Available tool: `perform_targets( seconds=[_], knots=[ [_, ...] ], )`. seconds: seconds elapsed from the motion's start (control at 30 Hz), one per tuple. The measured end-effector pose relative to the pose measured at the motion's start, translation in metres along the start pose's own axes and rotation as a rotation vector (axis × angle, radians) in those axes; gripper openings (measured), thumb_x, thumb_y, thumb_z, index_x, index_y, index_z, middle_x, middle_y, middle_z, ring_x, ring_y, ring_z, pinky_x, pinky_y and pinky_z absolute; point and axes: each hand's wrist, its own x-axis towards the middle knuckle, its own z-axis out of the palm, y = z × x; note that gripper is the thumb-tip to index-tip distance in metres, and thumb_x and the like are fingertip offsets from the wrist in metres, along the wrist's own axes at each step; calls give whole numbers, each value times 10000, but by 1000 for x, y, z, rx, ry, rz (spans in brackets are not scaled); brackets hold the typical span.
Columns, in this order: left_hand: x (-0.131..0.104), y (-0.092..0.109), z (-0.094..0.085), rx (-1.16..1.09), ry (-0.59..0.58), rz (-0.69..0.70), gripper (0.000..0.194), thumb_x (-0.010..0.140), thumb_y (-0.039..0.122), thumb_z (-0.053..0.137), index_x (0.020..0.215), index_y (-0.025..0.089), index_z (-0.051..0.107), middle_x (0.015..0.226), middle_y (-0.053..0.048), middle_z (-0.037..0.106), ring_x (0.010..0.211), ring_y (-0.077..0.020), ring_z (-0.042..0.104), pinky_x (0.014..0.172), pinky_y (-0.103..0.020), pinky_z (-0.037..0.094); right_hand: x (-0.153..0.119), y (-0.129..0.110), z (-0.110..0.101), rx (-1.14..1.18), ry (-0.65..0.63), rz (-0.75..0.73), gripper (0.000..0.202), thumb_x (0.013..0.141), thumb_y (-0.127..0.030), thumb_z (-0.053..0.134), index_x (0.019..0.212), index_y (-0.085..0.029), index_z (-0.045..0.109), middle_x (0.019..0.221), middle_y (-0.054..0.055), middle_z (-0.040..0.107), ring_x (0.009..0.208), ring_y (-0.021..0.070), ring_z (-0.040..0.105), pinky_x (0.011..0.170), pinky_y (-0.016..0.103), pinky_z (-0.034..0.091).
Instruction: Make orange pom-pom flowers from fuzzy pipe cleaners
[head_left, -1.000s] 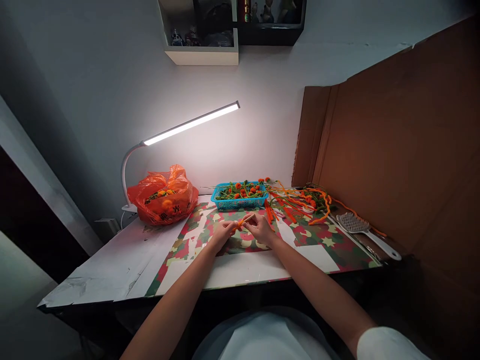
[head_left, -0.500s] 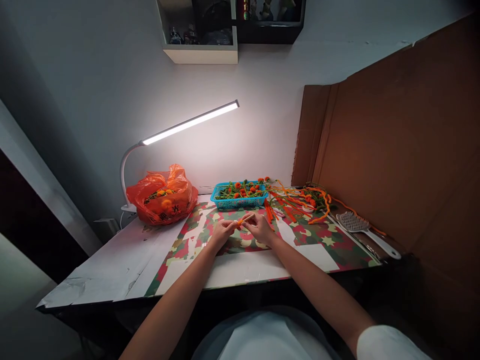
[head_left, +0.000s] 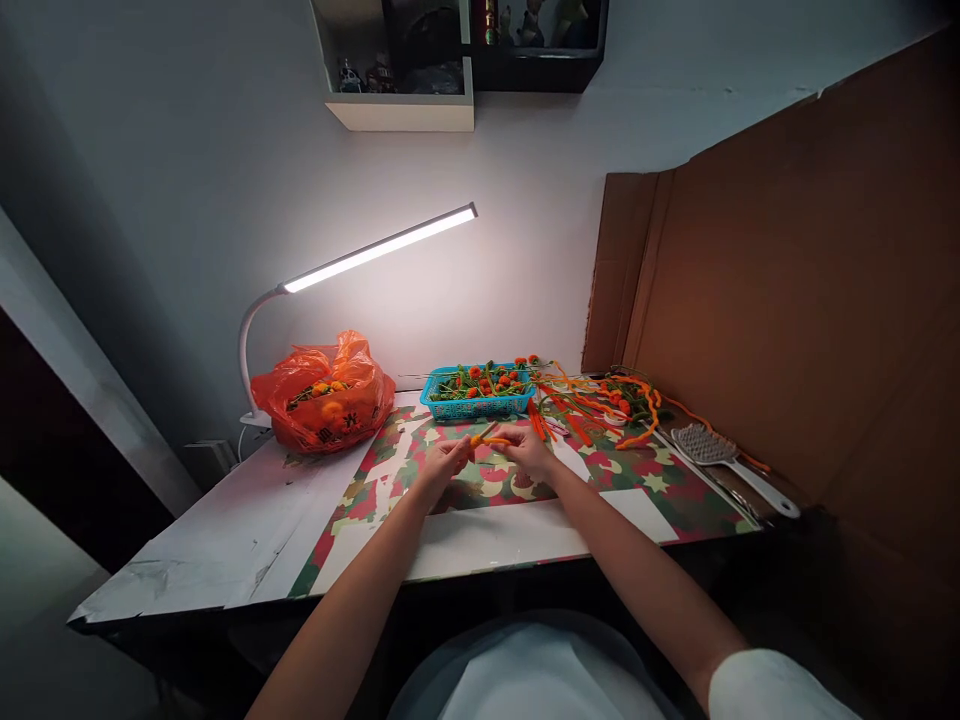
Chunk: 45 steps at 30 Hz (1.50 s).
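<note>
Over the patterned table mat, my two hands meet with their fingertips a short way apart. My left hand (head_left: 448,461) is closed in a pinch on one end of a small orange pipe cleaner (head_left: 493,441). The pipe cleaner's other end runs into my right hand (head_left: 527,449), whose fingers are also closed. A thin, darker stick-like piece slants up from the left fingertips; its kind is too small to make out. Just behind the hands stands a blue plastic basket (head_left: 480,406) holding several orange flowers on green stems.
An orange plastic bag (head_left: 367,393) with yellow-orange flowers sits at left, beneath a lit desk lamp (head_left: 382,249). Orange pipe cleaners (head_left: 581,428) lie loose right of the basket. Farther right are a grey-and-white brush (head_left: 757,488) and an upright cardboard panel (head_left: 787,270).
My right hand has shifted slightly to the right, leaving a wider gap, and more of the orange strand shows between the hands. My left hand has stayed nearly in place.
</note>
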Motion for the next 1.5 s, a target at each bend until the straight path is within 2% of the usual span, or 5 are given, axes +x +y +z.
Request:
perform_targets(
  seconds=[0.5, 0.83, 1.1, 1.3, 1.5],
  knots=[
    [-5, 3, -10, 297, -383, 3, 578, 718, 692, 489, 547, 147, 578, 431, 42, 348, 431, -78, 271, 454, -237, 174, -4, -10, -23, -231, -217, 130, 434, 676, -547, 653, 650, -115, 688, 536, -5, 510, 515, 85, 376, 482, 229, 258],
    [-2, 8, -7, 787, 235, -44, 521, 782, 616, 437, 535, 193, 614, 485, -13, 522, 526, -154, 474, 495, -249, 238, -7, 3, -4, -519, -1, -214, 248, 818, -387, 584, 832, -215, 762, 713, 63, 686, 712, 187, 599, 635, 277, 424],
    [1, 4, -11, 278, 183, 79, 577, 745, 690, 401, 509, 179, 527, 431, 43, 299, 441, -101, 298, 483, -246, 229, -1, 10, -3, -97, -58, 5, 471, 718, -530, 633, 952, -134, 739, 750, 69, 697, 655, 164, 580, 560, 266, 424],
    [-4, 6, -14, 611, -107, 144, 538, 730, 643, 494, 474, 171, 538, 439, 23, 396, 470, -104, 342, 485, -247, 206, -1, 10, -18, -383, 83, 98, 264, 622, -390, 743, 673, -131, 741, 605, 50, 659, 537, 121, 521, 484, 227, 344],
    [-4, 9, -13, 872, 166, -26, 512, 750, 630, 474, 508, 195, 599, 477, -19, 518, 487, -142, 423, 472, -257, 192, -6, 7, -5, -575, 132, -49, 148, 681, -314, 718, 640, -173, 732, 594, 51, 657, 566, 147, 546, 527, 252, 365]
  ],
)
